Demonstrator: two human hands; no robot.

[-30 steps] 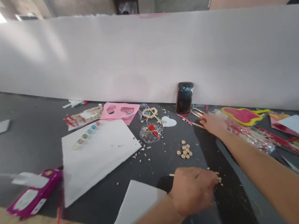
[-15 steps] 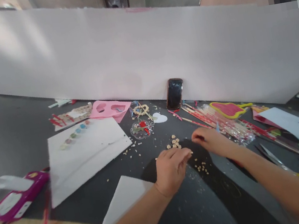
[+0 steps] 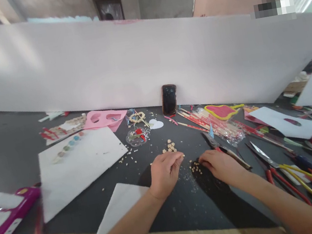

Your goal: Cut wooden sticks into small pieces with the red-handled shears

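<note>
My left hand is closed in a pinch above the dark table, with a small beige piece showing at its fingertips. Just beyond it lies a cluster of beige flower-shaped pieces. My right hand has its fingers bent together at the edge of a scatter of tiny beige bits. Whether anything sits between those fingers is hidden. Pliers lie behind my right hand.
A phone leans on the white partition. White boards and a purple device lie left. Red-and-beige sticks, yellow-handled scissors and a red-and-yellow shape lie right. A clear palette holds small bits.
My right hand has come down and nearer to the tiny beige bits. My left hand keeps its pinch beside the flower-shaped pieces. The whole view has swung to the right.
</note>
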